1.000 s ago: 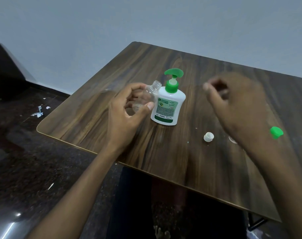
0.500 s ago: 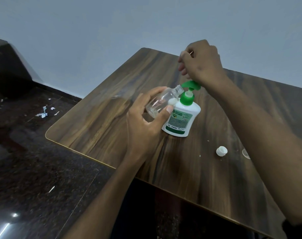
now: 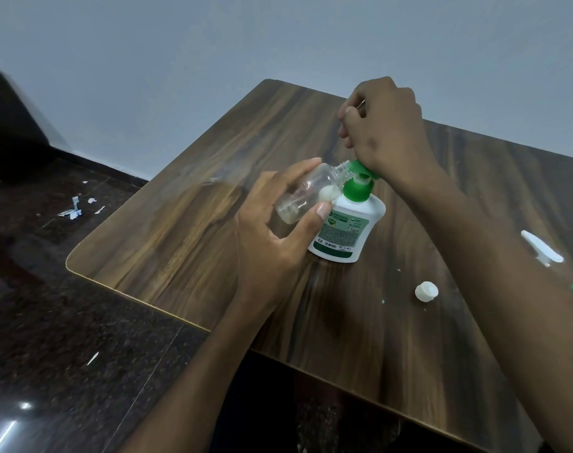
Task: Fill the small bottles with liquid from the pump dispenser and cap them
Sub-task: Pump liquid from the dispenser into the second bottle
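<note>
on the wooden table, near its middle, the pump dispenser stands upright, green spout aimed left toward the small clear bottle. left hand grips the bottle off the table, thumb and fingers curled round its body; long axis tilted, base down-left, open neck up-right and touching the spout tip. a pale blob shows inside the bottle near its shoulder. right hand rests on the pump head with its heel, fingers loosely curled, holding nothing. white cap lies on the table to the right, well apart from the dispenser
</note>
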`<state>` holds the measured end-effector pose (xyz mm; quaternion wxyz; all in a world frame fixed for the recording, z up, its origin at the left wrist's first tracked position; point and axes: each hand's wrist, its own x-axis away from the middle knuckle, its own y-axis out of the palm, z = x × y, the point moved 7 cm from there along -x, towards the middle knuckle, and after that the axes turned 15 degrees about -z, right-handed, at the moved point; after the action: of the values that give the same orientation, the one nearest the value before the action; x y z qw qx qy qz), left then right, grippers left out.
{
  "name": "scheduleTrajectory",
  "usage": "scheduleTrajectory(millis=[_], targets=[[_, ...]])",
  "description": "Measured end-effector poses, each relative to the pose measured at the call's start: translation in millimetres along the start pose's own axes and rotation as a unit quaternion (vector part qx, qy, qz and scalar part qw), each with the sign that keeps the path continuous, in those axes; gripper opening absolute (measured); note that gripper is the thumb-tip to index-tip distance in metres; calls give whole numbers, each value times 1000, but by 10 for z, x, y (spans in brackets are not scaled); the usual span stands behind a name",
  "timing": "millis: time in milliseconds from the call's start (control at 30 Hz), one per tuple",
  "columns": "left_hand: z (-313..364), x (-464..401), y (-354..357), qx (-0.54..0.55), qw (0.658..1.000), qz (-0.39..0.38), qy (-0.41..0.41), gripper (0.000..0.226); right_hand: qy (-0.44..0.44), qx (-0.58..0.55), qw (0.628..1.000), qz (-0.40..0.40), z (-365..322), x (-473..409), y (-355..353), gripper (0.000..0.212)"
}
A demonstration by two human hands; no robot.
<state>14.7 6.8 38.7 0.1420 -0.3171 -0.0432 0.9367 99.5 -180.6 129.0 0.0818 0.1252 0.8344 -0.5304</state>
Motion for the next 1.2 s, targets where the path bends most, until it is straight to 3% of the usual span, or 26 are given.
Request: scheduleTrajectory(millis=[267,467,633,767,1200], targets=[[4,73,64,-175,982,29,65,45,1,40,999,10,-27,-33,16,27],[-55,125,132,-251,962,63,86,46,23,7,999,-22,-5,3,81,27],[-56,141,133,-287,949,88,96,42,33,5,998,-47,-27,44,128,24],[-27,141,161,-304,943,90,96,43,17,40,999,-21,-112,57,36,21],[-36,161,157,-276,953,93,87,37,24,34,999,-34,-100,136,42,21]])
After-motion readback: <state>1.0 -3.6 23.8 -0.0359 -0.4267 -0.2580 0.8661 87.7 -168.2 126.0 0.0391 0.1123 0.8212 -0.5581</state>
